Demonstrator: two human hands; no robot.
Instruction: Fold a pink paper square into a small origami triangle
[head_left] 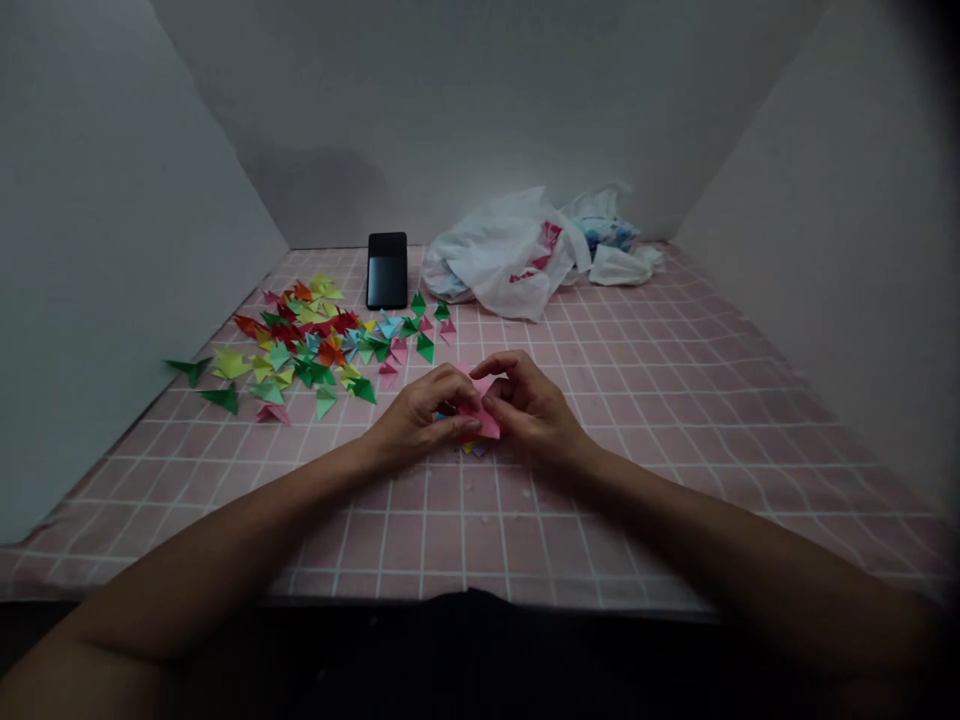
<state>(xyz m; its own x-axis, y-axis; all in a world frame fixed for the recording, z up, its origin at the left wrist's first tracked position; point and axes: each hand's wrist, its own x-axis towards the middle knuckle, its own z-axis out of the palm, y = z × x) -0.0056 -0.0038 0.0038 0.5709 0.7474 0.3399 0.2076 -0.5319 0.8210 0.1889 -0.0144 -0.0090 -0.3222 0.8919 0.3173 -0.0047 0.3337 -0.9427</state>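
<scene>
Between my two hands is a pink sheet of origami paper, held up off the cloth near the middle of the table. My left hand pinches its left side with thumb and fingers. On the right side, my right hand has its thumb against the paper and its index finger bent over the top. How the paper is folded is partly hidden by the fingers. Below it, bits of yellow and other coloured paper peek out on the cloth.
Many small folded paper pieces in several colours lie spread out to the left. A black phone stands at the back. White plastic bags lie crumpled beside it. Walls enclose the pink checked tablecloth at the back and sides.
</scene>
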